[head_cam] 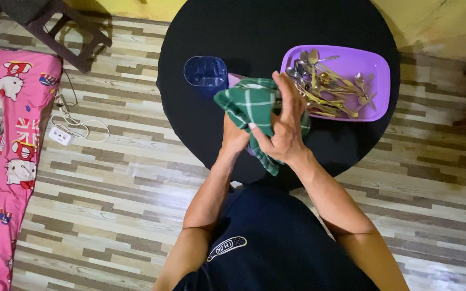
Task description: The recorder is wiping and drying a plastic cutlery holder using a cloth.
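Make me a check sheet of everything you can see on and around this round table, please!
Surface: round black table, dark top.
Job's things: green checked cloth held over the table; purple tray piled with spoons.
Clutter: blue plastic cup beside the tray.
Hands: left hand under the cloth; right hand gripping it from above.
Cables: white power strip with looped cord on the floor.
Surroundings: striped wood-look floor; pink cartoon bedding; dark stool.
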